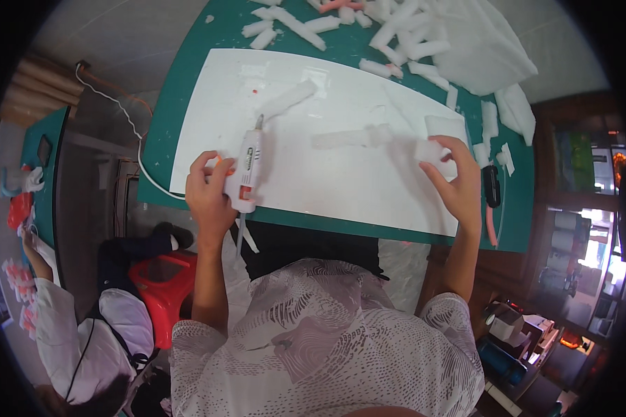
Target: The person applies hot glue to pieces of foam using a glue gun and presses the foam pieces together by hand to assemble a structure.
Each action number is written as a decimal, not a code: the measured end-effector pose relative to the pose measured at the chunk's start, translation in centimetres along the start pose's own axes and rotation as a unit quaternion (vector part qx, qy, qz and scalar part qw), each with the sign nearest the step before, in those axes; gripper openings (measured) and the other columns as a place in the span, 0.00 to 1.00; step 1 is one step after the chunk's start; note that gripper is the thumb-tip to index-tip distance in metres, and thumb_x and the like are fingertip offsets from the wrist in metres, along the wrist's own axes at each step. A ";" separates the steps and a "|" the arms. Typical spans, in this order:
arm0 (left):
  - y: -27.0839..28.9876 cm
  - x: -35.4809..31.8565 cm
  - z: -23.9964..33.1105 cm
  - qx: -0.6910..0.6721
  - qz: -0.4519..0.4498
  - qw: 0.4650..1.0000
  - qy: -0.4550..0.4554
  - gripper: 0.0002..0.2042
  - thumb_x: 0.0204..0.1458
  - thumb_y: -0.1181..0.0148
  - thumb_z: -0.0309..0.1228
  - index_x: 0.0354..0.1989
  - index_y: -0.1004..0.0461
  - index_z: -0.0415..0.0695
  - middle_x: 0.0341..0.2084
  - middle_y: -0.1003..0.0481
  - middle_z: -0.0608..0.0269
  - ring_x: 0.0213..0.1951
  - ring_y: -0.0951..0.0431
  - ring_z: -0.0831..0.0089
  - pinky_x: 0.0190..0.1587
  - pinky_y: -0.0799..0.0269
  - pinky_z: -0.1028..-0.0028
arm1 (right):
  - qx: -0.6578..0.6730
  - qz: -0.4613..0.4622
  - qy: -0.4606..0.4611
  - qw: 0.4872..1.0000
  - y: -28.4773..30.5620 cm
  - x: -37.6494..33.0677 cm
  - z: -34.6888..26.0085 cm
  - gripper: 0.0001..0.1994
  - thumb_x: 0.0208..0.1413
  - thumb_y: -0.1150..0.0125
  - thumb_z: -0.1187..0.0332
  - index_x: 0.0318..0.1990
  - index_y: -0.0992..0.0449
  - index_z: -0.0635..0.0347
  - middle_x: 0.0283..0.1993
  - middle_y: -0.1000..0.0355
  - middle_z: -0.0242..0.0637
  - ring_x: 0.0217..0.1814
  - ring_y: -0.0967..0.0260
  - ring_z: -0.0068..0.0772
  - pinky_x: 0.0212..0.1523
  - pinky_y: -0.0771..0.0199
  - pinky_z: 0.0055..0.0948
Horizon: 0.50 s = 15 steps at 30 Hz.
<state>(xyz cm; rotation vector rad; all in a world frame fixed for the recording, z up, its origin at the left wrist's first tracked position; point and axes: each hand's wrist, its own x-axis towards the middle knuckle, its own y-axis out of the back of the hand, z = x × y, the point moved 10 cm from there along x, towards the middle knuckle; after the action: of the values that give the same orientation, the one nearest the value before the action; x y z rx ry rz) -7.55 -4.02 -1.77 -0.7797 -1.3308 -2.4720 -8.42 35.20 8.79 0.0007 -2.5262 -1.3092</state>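
Observation:
My left hand [210, 194] is wrapped round a white hot glue gun [251, 167], its nozzle pointing away from me over a white board [292, 187]. A clear glue stick pokes out of the gun's back end. In my right hand [458, 181] a small white foam piece [430, 151] is pinched between thumb and fingers, above the board's right side. Two translucent whitish strips lie on the board: one strip [285, 99] just beyond the nozzle, another strip [351, 137] between my hands. A square white foam piece [445, 127] rests just behind my right fingers.
The board lies on a green tabletop [163, 132]. White foam pieces [410, 35] and a large white foam sheet [480, 48] crowd the far right. A black-handled tool [492, 186] lies at the right edge. At left, a person [111, 326] works by a red stool [163, 285].

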 end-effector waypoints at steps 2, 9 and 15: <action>0.4 -0.2 0.0 0.005 0.003 1.000 -0.001 0.22 0.36 0.26 0.30 0.44 0.19 0.42 0.52 0.27 0.57 0.33 0.24 0.66 0.34 0.27 0.68 | 0.026 -0.036 0.068 0.997 -2.0 1.8 -4.6 0.19 0.54 0.31 0.70 0.53 0.24 0.61 0.54 0.24 0.42 0.53 0.26 0.44 0.48 0.24 0.33; 0.9 0.1 0.1 -0.028 0.024 0.999 0.016 0.21 0.33 0.35 0.20 0.42 0.19 0.45 0.50 0.26 0.59 0.35 0.25 0.64 0.38 0.32 0.65 | 0.031 -0.182 0.118 0.976 -11.6 4.8 -8.7 0.19 0.59 0.36 0.70 0.58 0.28 0.60 0.57 0.27 0.46 0.54 0.27 0.50 0.52 0.23 0.38; 1.2 0.4 0.7 -0.040 0.021 0.999 0.002 0.24 0.30 0.40 0.17 0.42 0.19 0.45 0.49 0.25 0.58 0.36 0.26 0.61 0.38 0.31 0.65 | 0.050 -0.219 0.046 0.973 -14.0 5.5 -7.6 0.19 0.60 0.37 0.70 0.58 0.29 0.62 0.58 0.29 0.47 0.57 0.28 0.48 0.53 0.21 0.35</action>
<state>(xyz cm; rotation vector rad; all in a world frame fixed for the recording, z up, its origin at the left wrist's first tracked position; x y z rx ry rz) -7.16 -4.04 -0.38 -0.8105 -1.2090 -2.5064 -13.56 20.21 3.14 0.6582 -2.5976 -1.2883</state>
